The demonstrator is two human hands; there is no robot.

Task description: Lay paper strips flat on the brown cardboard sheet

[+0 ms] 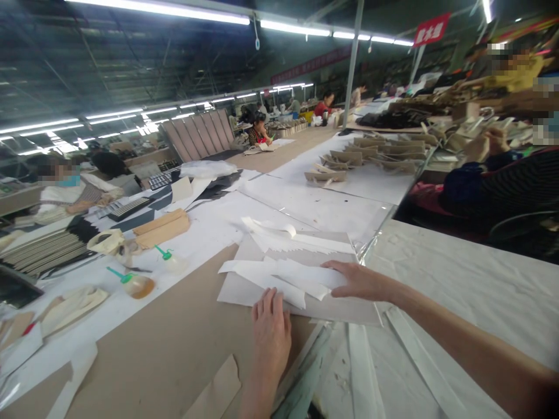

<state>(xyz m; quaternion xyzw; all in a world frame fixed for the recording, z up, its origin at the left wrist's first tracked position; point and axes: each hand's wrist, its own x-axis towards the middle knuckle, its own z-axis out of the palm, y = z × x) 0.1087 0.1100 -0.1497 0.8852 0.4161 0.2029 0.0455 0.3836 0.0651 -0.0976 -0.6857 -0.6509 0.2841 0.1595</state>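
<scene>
My left hand (271, 326) lies flat with fingers stretched out on the near edge of a grey board (349, 308), touching a pile of white cut strips (283, 276). My right hand (360, 281) rests flat, fingers extended, on the right end of the same white strips. More white strips (297, 237) lie at the board's far side. Neither hand grips anything.
Two glue bottles with green caps (133, 284) (172, 261) stand to the left, near tan pieces (161, 228). Long white strips (362, 366) lie by my right arm. Other people work at the left and right. Stacks of tan shoe parts (371, 154) sit farther along the table.
</scene>
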